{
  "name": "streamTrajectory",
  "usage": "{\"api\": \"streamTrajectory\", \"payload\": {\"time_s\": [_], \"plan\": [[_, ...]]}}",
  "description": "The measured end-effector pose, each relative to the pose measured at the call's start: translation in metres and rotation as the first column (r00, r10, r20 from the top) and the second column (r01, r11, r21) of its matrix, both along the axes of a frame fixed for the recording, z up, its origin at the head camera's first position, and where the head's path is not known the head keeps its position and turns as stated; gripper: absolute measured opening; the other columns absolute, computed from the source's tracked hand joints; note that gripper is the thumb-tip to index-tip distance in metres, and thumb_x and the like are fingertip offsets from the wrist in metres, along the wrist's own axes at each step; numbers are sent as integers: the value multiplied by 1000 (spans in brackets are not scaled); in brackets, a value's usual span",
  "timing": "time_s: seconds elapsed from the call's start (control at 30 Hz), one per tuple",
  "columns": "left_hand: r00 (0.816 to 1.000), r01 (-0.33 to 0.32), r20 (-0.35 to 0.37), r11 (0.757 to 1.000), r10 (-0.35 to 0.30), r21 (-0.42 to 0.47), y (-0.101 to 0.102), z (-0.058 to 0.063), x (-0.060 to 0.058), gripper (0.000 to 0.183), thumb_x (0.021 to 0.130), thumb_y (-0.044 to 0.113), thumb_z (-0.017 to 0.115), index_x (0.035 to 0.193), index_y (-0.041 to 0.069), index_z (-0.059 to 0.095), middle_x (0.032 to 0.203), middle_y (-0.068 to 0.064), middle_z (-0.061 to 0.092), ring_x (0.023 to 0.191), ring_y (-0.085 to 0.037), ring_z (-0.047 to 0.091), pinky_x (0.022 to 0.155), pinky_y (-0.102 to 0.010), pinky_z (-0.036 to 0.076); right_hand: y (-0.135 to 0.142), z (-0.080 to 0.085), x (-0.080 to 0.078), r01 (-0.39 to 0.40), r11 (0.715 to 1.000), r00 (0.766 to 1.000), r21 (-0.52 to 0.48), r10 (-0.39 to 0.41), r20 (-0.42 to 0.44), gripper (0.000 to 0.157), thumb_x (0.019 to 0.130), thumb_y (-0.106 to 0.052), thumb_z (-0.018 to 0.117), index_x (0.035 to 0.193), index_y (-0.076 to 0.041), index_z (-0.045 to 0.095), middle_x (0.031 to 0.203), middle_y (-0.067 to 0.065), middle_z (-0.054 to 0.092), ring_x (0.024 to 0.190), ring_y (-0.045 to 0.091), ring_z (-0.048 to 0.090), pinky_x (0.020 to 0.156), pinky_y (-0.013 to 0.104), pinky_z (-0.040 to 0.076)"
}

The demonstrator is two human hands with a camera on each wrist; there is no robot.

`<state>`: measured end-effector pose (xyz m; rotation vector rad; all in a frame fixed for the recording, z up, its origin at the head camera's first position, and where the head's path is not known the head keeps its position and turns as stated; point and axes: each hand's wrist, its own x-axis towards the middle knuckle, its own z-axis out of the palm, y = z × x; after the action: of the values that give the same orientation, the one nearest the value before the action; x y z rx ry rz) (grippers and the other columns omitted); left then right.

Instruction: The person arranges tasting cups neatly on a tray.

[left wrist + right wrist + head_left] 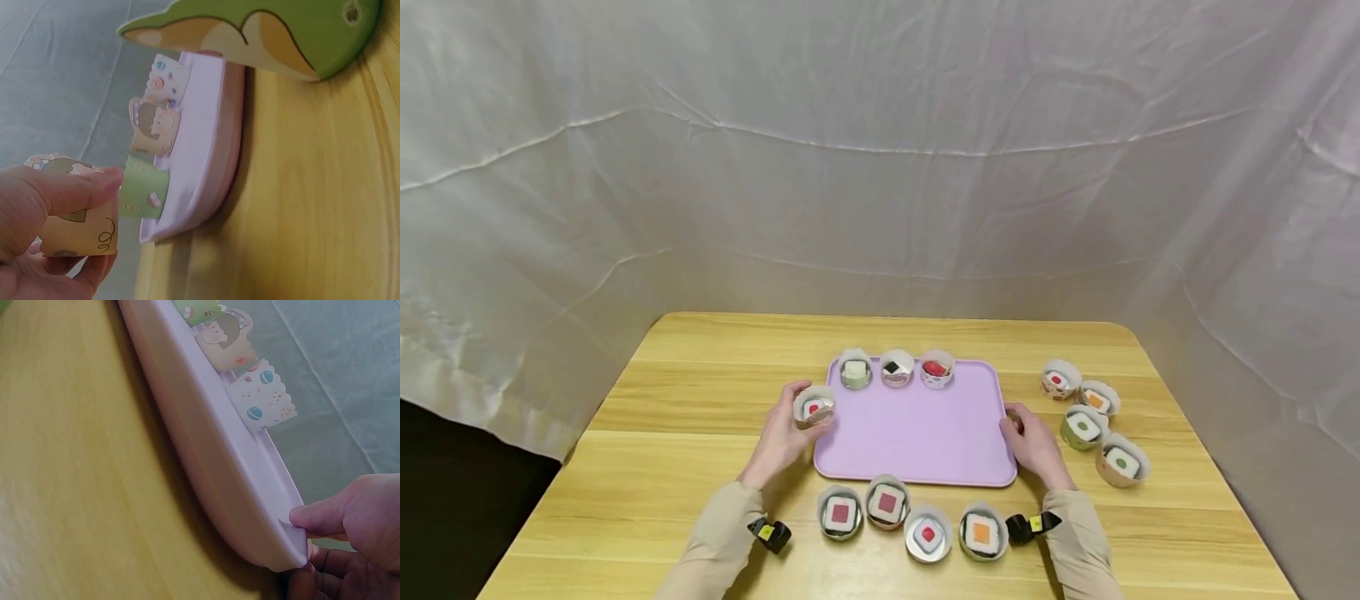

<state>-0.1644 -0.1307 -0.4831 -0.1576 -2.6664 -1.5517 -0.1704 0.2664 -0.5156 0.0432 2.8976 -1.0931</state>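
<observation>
My left hand point(781, 440) holds a paper baking cup point(815, 407) beside the left rim of the lilac tray point(917, 429). In it sits a white sushi piece with a red centre; the left wrist view shows thumb and fingers around the cup point(78, 237). My right hand point(1036, 443) pinches the tray's right rim, thumb on top and fingers below, as the right wrist view shows. Along the tray's far edge stand three cups: one with a pale piece point(855, 372), one with a black-topped piece point(895, 369), one with a red piece point(936, 370).
Several filled cups line the near side of the tray, among them one with a dark red square point(840, 513) and one with an orange square point(981, 532). Another group, including a green cup point(1084, 427), stands at the right of the wooden table point(700, 400).
</observation>
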Motion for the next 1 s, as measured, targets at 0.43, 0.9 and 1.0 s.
{"api": "streamTrajectory", "payload": {"time_s": [0.43, 0.9, 1.0], "plan": [[992, 119, -31, 993, -119, -4, 23, 1, -6, 73, 77, 0, 82, 139, -3, 45, 135, -25, 59, 128, -42, 56, 115, -59, 40, 2, -2, 0, -4, 1000, 1000, 4, 4, -15, 40, 102, -16, 49, 138, 3, 55, 81, 9, 54, 70, 18, 47, 64, 29, 37], [967, 252, -17, 967, -253, -25, 42, 15, -17, 73, 77, 4, 84, 141, 6, 48, 134, -14, 63, 128, -36, 57, 113, -58, 42, 0, 2, 2, -9, 1000, 1000, 3, 9, -16, 40, 103, -17, 50, 138, 3, 55, 81, 9, 56, 71, 18, 48, 64, 30, 38], [961, 274, -18, 960, -275, -55, 47, 19, -21, 74, 77, 4, 84, 141, 9, 47, 135, -14, 62, 129, -35, 57, 114, -57, 43, 0, 0, 2, -12, 1000, 999, -2, 12, -47, 40, 101, -16, 50, 135, 4, 56, 81, 10, 56, 71, 19, 48, 63, 30, 38]]}}
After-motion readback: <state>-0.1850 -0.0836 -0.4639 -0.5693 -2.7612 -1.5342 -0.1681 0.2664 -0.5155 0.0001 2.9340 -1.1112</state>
